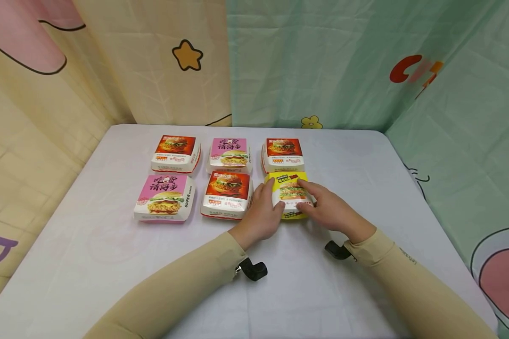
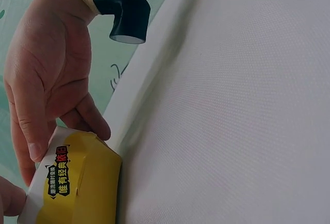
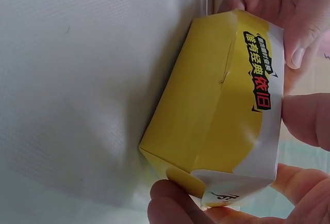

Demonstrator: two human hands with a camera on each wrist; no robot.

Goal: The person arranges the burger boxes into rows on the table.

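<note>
A yellow and white burger box (image 1: 289,188) lies at the right end of the front row, burger picture upward. My left hand (image 1: 260,212) grips its left side, the thumb by the front edge. From the right, my right hand (image 1: 332,209) holds the same box, fingers on its top and side. The left wrist view has the box (image 2: 77,182) between the right hand (image 2: 51,69) and a bit of the left thumb (image 2: 10,198). In the right wrist view, the box's yellow front (image 3: 206,100) appears shut, its base close to the cloth.
Beside it stands a red-topped box (image 1: 226,188), then a pink one (image 1: 164,197). Behind are a red box (image 1: 176,153), a pink box (image 1: 229,153) and another red box (image 1: 283,153). A white cloth (image 1: 110,273) covers the table; printed curtains (image 1: 322,61) hang around it.
</note>
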